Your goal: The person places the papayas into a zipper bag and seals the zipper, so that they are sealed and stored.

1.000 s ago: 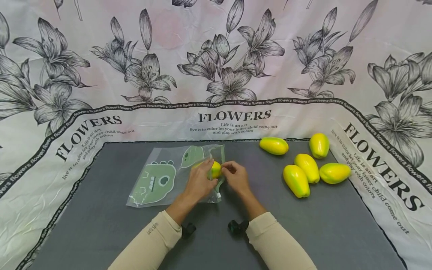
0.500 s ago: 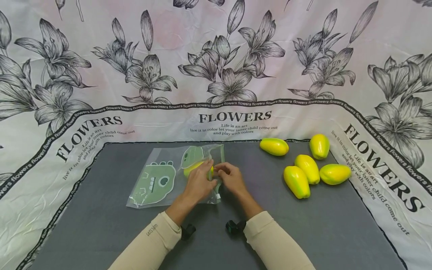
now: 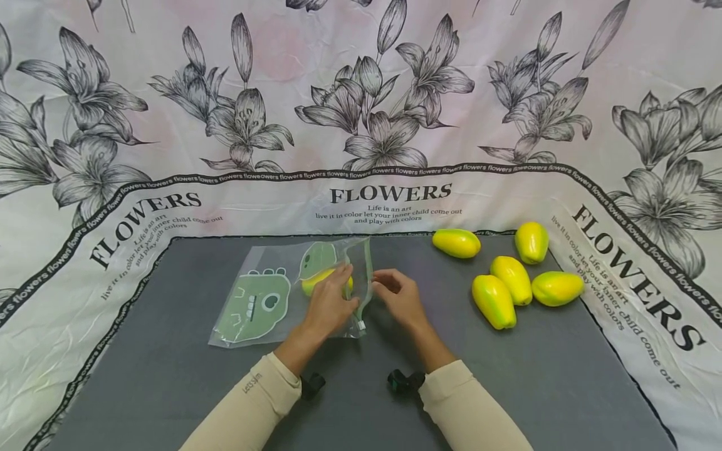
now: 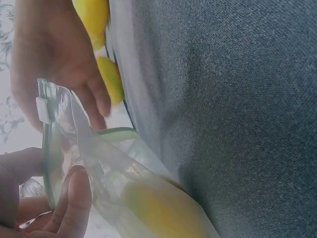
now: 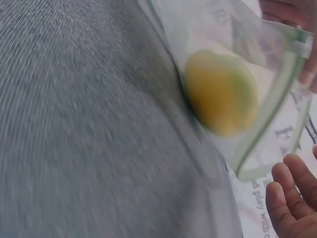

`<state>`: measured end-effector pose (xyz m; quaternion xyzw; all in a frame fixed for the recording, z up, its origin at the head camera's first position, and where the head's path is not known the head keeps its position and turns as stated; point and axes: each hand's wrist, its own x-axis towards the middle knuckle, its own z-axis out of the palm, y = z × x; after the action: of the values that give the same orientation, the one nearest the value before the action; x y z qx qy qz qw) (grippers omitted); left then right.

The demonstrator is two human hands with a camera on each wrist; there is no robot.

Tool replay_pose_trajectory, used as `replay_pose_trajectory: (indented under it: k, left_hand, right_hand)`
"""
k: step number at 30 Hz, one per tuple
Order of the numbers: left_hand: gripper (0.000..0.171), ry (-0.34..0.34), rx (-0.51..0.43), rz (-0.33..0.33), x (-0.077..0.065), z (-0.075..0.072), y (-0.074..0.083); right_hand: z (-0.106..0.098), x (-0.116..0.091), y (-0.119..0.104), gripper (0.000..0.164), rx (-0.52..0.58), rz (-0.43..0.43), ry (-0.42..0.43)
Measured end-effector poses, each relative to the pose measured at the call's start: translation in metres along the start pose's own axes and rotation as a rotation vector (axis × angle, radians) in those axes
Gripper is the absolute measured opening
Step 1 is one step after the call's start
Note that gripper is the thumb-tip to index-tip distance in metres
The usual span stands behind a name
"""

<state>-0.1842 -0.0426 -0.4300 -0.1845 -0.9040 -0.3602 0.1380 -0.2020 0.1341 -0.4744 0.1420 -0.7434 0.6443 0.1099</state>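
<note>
The left hand (image 3: 329,302) pinches a crinkled clear-plastic zip bag (image 3: 254,310) holding a smooth oval yellow fruit (image 3: 314,284), the relaxed right hand (image 3: 403,302) just beside.

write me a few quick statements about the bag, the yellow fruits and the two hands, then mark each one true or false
1. A yellow fruit lies inside the clear bag. True.
2. Four yellow fruits lie outside the clear bag. False: five loose fruits do.
3. The left hand holds the clear bag. True.
4. The right hand grips a yellow fruit. False: it holds nothing and is beside the edge of the clear bag.
5. The clear bag has a white slider on its zip. True.
6. The dinosaur-like print on the clear bag is red. False: the print is green.
</note>
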Motion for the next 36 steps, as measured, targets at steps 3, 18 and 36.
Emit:
replay_pose_trajectory:
  k: [3, 18, 36]
  left_hand:
    - [0.064, -0.006, -0.009, -0.016, 0.001, 0.000, 0.000]
    - [0.063, -0.001, -0.021, -0.002, 0.003, -0.002, -0.001]
    - [0.063, -0.002, -0.012, -0.026, 0.002, -0.003, -0.001]
  right_hand:
    - [-0.010, -0.003, 0.000, 0.021, -0.022, -0.047, 0.040]
    - [-0.065, -0.024, -0.043, 0.029, -0.147, 0.057, 0.112]
    - [-0.131, -0.055, -0.039, 0.036, -0.266, 0.092, 0.311]
